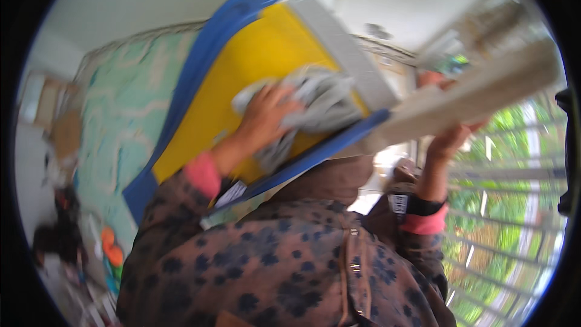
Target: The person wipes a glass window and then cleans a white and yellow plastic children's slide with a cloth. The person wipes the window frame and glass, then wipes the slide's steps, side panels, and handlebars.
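Observation:
My left hand (268, 113) presses on a crumpled grey cloth (320, 95), its fingers spread over it. The cloth lies on a yellow panel (254, 63) with curved blue plastic rails (195, 63) along its sides and a grey strip at its far end. At the right, my right hand (447, 143) holds the lower edge of a long beige board-like piece (467, 95), which is blurred and joins or overlaps the panel's right corner. Skin-coloured fingers (431, 79) show at the piece's upper edge; whose they are, I cannot tell.
A green patterned mattress or mat (122, 122) lies behind the panel at the left. Cardboard boxes (66, 136) and an orange object (112, 247) are at the far left. Window bars (504, 222) with greenery outside run down the right side. White walls stand beyond.

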